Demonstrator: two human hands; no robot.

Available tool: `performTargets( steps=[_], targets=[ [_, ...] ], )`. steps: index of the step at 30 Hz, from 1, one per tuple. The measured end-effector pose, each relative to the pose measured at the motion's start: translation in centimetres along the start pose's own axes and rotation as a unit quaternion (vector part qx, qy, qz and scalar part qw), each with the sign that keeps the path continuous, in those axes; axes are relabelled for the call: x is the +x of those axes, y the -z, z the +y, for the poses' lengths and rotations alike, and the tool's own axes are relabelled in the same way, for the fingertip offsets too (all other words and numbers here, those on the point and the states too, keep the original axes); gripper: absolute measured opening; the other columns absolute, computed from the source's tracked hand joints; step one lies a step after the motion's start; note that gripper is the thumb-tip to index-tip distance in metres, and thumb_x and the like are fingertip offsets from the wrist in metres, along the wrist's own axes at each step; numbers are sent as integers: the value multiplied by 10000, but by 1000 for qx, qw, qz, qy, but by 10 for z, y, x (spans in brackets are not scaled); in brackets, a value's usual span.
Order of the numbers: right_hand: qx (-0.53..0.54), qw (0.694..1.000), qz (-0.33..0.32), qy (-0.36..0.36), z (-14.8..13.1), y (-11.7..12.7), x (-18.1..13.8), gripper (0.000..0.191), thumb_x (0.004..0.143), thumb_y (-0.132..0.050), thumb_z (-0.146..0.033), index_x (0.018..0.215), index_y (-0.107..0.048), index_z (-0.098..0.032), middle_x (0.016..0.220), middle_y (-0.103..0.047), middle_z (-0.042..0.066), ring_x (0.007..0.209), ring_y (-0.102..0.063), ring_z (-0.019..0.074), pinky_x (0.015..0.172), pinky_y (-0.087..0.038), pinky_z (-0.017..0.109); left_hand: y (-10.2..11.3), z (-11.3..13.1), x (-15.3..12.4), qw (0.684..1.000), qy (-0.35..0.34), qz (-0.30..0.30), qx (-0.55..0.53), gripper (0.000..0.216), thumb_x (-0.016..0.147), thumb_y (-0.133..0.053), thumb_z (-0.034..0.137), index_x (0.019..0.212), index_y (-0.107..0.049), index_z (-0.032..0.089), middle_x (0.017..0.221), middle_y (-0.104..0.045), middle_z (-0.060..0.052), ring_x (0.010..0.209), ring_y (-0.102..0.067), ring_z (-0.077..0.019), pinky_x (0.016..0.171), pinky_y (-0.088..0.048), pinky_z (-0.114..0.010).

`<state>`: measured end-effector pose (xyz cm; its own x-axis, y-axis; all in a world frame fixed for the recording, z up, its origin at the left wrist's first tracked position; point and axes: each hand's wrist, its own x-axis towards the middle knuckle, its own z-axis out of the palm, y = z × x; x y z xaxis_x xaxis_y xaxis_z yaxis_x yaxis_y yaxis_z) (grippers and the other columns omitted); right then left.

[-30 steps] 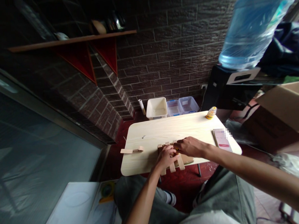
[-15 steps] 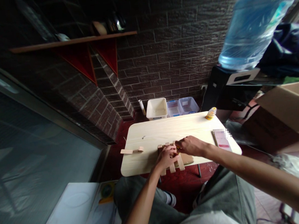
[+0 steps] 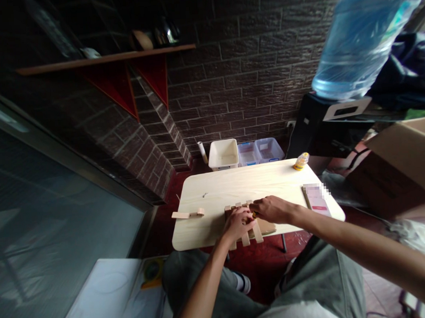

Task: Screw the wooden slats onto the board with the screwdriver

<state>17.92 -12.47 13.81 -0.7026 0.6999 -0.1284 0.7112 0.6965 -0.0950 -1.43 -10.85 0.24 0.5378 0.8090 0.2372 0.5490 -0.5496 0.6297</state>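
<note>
Right hand (image 3: pixel 273 209) dipped slightly; bottle (image 3: pixel 301 161) on table (image 3: pixel 214 184), contents unclear.

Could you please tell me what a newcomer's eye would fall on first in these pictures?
Probably the big blue water bottle, standing on the black dispenser at the upper right. Next, likely the left hand and right hand, close together at the wooden strips on the near side of the pale table.
</note>
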Motion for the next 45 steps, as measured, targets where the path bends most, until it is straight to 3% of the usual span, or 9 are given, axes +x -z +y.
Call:
performTargets(
  steps=[11, 19, 26, 31, 45],
  targets=[
    [-18, 999, -21, -31, -11, 13, 4, 212, 979, -478, -254, 1088, -611, -130, 932, -731, 126, 823, -710, 233, 634, -461, 267, -2, -2, 0, 1000, 1, 0, -6, 94, 750, -732, 226, 702, -655, 200, 962, -672, -29, 959, -610, -191, 882, -461, -323],
    [-18, 999, -6, -50, -11, -3, 8, 258, 997, -446, -328, 1126, -580, -148, 939, -724, 120, 836, -706, 239, 654, -477, 281, 2, 2, 2, 1000, -2, -8, -9, 86, 726, -738, 220, 722, -653, 206, 980, -671, -33, 1014, -597, -208, 922, -452, -343],
    [-11, 1000, 3, -24, -12, -1, 4, 299, 984, -429, -265, 1236, -554, -163, 1069, -711, 136, 900, -700, 237, 667, -486, 285, 2, 1, 1, 1000, 12, -15, -5, 60, 746, -712, 217, 736, -654, 208, 943, -666, -26, 959, -598, -199, 893, -459, -333],
    [-19, 1000, -3, 4, -12, 7, 0, 270, 965, -441, -193, 1186, -595, -178, 1042, -721, 102, 870, -701, 225, 675, -487, 286, 0, 4, 2, 999, 33, -5, 3, 118, 732, -730, 201, 651, -643, 204, 869, -661, -26, 916, -600, -203, 858, -464, -331],
    [-28, 999, -6, -39, -11, 4, 4, 237, 989, -479, -295, 1115, -603, -137, 953, -731, 129, 833, -708, 224, 658, -475, 261, 3, 6, 2, 1000, 14, -10, -15, 67, 736, -715, 164, 702, -672, 204, 1026, -678, -38, 1016, -598, -207, 899, -468, -333]
  ],
)
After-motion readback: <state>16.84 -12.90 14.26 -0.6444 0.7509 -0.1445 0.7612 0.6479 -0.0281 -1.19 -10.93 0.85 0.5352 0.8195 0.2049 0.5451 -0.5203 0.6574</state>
